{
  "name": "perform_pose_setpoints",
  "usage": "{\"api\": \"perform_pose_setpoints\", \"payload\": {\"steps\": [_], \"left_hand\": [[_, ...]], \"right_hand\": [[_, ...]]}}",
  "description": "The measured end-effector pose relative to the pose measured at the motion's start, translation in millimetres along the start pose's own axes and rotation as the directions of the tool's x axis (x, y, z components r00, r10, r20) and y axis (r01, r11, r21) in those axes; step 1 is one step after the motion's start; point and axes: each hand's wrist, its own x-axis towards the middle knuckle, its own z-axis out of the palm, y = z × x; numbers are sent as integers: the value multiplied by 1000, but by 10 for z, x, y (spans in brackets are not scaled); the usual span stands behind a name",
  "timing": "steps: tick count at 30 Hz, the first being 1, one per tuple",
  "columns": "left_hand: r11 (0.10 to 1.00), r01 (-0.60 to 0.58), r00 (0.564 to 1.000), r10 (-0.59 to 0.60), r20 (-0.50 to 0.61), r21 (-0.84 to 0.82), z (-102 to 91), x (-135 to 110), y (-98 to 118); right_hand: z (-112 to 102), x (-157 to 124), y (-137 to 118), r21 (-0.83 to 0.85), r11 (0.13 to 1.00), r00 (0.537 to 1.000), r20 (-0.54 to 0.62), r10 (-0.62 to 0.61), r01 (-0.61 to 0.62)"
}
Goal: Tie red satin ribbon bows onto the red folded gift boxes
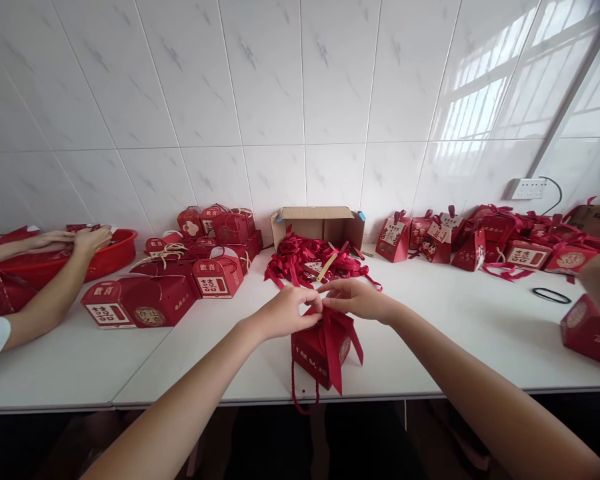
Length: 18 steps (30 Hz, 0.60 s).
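Note:
A small red gift box (316, 353) stands near the front edge of the white table (430, 333), with a red cord loop hanging off its front. A red ribbon (336, 337) drapes over its top and right side. My left hand (286, 311) is closed in a pinch on the ribbon at the top of the box. My right hand (356, 298) meets it from the right, fingers pinched on the same ribbon. Both hands touch above the box.
A pile of red ribbons (310, 260) spills from an open cardboard box (320, 225) at the wall. Finished red boxes (145, 300) crowd the left, more stand at the right (480, 247). Another person's hands (75, 239) reach over a red basin (111, 257). A black band (551, 295) lies right.

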Motion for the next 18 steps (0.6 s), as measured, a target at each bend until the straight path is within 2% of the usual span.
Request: {"api": "perform_pose_setpoints", "payload": {"steps": [2,5,7,10,13,18], "left_hand": [[999,-33,999,33,12,19,-35,23,11],[996,-64,997,62,44,58,-83,54,16],[992,-74,995,66,72,106,-110,70,7],[979,-89,993,72,98,183,-138,82,-21],[971,-102,990,79,113,218,-157,83,-40],[980,-78,994,63,88,180,-173,77,-46]], "right_hand": [[-21,19,23,82,995,998,32,-51,48],[-12,-7,67,174,974,988,21,-153,147],[17,-53,80,150,960,972,-10,-236,235],[69,-151,60,-93,937,939,-39,-341,337],[103,-237,33,-330,862,915,8,-404,384],[99,-288,78,-486,767,891,60,-449,419]]}}
